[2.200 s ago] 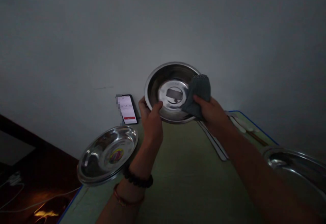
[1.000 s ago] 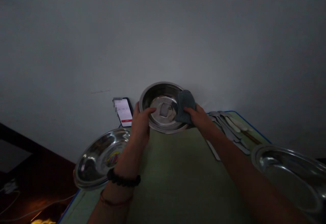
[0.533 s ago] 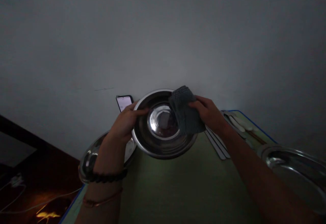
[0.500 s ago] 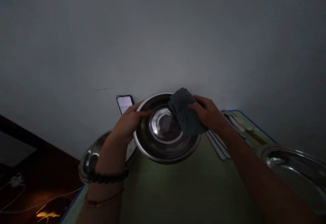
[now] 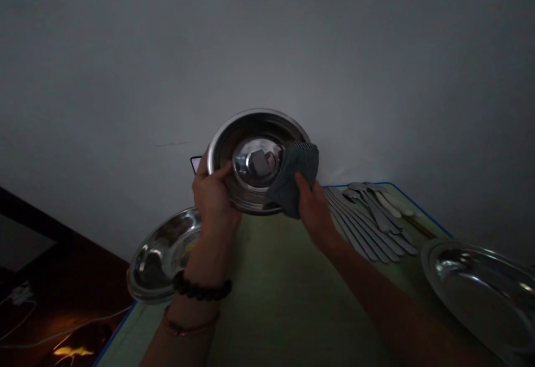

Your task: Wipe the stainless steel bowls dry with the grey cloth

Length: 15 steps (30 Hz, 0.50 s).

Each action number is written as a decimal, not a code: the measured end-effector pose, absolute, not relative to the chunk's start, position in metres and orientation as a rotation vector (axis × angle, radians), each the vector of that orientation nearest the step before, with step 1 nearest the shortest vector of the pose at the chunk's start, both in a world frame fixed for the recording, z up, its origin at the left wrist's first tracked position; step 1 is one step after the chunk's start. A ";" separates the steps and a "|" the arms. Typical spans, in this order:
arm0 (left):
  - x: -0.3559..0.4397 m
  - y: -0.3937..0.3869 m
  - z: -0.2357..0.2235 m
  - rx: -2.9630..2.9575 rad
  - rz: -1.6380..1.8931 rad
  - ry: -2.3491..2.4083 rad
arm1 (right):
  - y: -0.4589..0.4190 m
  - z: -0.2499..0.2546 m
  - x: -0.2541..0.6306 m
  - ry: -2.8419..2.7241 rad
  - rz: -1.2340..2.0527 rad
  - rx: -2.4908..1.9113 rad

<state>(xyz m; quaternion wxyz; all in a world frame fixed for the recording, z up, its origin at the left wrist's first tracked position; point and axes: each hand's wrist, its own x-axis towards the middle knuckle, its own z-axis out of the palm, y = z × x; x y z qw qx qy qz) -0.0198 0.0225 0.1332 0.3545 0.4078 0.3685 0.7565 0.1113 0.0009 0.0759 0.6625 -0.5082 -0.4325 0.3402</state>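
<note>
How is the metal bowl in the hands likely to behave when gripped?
The metal bowl seems stiff, its rim showing no visible bends. Its shiny inside may be slippery. Set on edge, it would probably roll, given the round rim.

Grey wall (image 5: 267,44), reddish floor (image 5: 83,278)

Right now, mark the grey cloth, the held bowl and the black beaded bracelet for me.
Grey cloth (image 5: 288,179), head view: middle of its fabric.
Held bowl (image 5: 254,176), head view: shiny inner base.
Black beaded bracelet (image 5: 202,291), head view: beads across the wrist.
</note>
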 end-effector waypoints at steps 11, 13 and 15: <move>-0.012 0.020 0.136 1.112 1.564 0.763 | 0.025 0.072 0.153 -0.815 0.834 -1.093; -0.020 0.019 0.144 1.180 1.454 0.783 | 0.024 0.079 0.163 -0.858 0.827 -1.065; -0.025 0.017 0.149 1.248 1.367 0.824 | 0.021 0.083 0.167 -0.928 0.821 -1.059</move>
